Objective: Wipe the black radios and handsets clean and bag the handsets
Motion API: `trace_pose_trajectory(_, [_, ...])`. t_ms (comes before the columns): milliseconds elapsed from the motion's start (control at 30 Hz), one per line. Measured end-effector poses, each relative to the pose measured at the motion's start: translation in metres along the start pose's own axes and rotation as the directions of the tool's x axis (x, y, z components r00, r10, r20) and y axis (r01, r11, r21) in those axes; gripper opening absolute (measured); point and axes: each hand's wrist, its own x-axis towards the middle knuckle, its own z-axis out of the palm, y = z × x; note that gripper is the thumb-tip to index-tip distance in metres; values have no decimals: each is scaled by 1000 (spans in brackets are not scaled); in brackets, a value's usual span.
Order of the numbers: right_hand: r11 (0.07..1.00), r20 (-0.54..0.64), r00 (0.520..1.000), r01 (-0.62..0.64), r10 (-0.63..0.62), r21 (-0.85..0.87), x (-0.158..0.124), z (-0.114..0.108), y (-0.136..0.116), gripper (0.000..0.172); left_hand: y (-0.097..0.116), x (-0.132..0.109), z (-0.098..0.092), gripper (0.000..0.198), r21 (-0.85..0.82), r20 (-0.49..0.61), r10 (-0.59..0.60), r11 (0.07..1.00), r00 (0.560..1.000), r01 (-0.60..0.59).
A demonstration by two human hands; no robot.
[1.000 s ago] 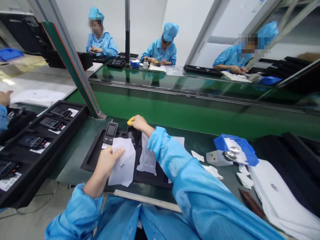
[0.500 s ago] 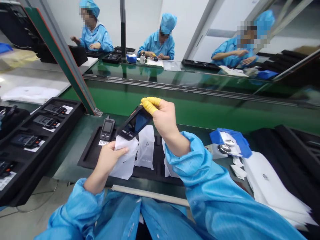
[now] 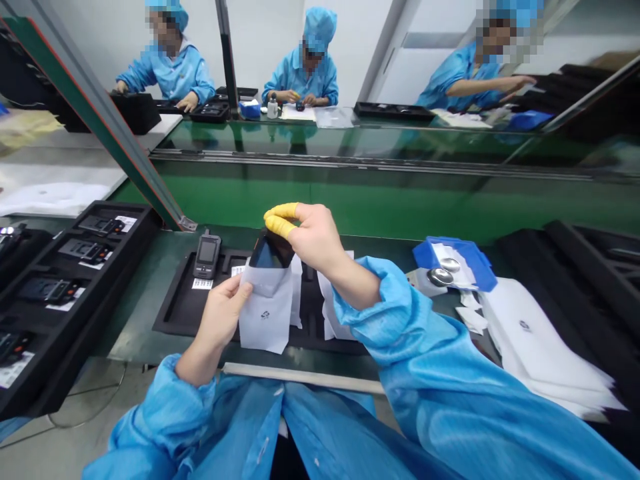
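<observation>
My left hand (image 3: 221,319) pinches the upper left edge of a white paper sleeve (image 3: 267,313) with a small dark logo. Partly inside its mouth is a black handheld radio (image 3: 273,253), screen facing me, the lower end hidden by the sleeve. Yellow finger cots cover the thumb and forefinger of my right hand (image 3: 313,233), which grips the device's top end. Behind the sleeve lies a black foam tray (image 3: 175,313). Another handheld radio (image 3: 207,253) with a stub antenna rests at that tray's left, and a second white sleeve (image 3: 333,310) sits under my right wrist.
At left, a long black tray (image 3: 55,333) holds several devices with white labels. On the right are a blue bin (image 3: 483,277), round metal pieces (image 3: 441,277), a stack of white sleeves (image 3: 535,353) and black foam trays (image 3: 595,293). Co-workers sit beyond the green partition (image 3: 370,200).
The radio has gone from tilted above the sleeve to more upright, its lower part now inside. My right hand has moved slightly left and down; the sleeve now faces me.
</observation>
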Motion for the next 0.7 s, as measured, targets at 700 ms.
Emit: trace_pose_trajectory(700, [975, -312, 948, -2, -69, -223, -79, -128, 26, 19, 25, -1, 14, 31, 480, -368, 444, 843, 817, -242])
